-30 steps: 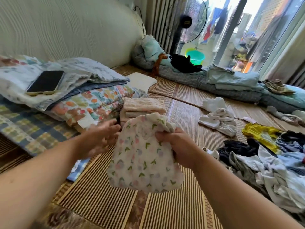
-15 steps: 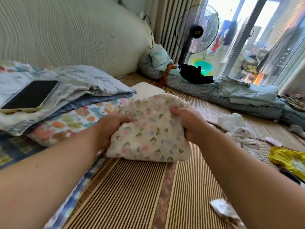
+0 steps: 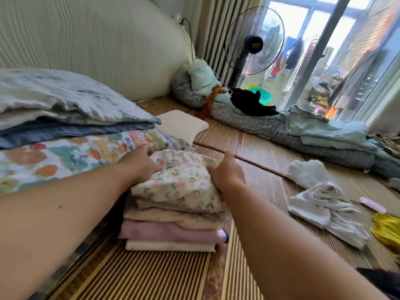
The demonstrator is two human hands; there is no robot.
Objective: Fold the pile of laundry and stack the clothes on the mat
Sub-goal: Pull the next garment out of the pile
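Note:
A folded cream garment with small flowers (image 3: 179, 182) lies on top of a stack of folded clothes (image 3: 173, 232) in beige, pink and cream on the striped woven mat (image 3: 151, 276). My left hand (image 3: 141, 164) rests against the garment's left edge with its fingers stretched forward. My right hand (image 3: 227, 174) touches its right edge with loosely bent fingers. Neither hand plainly grips the cloth, and the image is slightly blurred.
Folded bedding with a colourful print (image 3: 65, 152) lies close on the stack's left. Crumpled white clothes (image 3: 324, 204), a yellow garment (image 3: 387, 230) and dark cloth (image 3: 381, 280) lie on the mat at right. A cream pad (image 3: 184, 124), rolled quilts (image 3: 281, 131) and a fan (image 3: 253, 42) are behind.
Both hands held the floral garment up, folded it smaller and carried it forward. It now lies on the stack, with my hands at its two sides.

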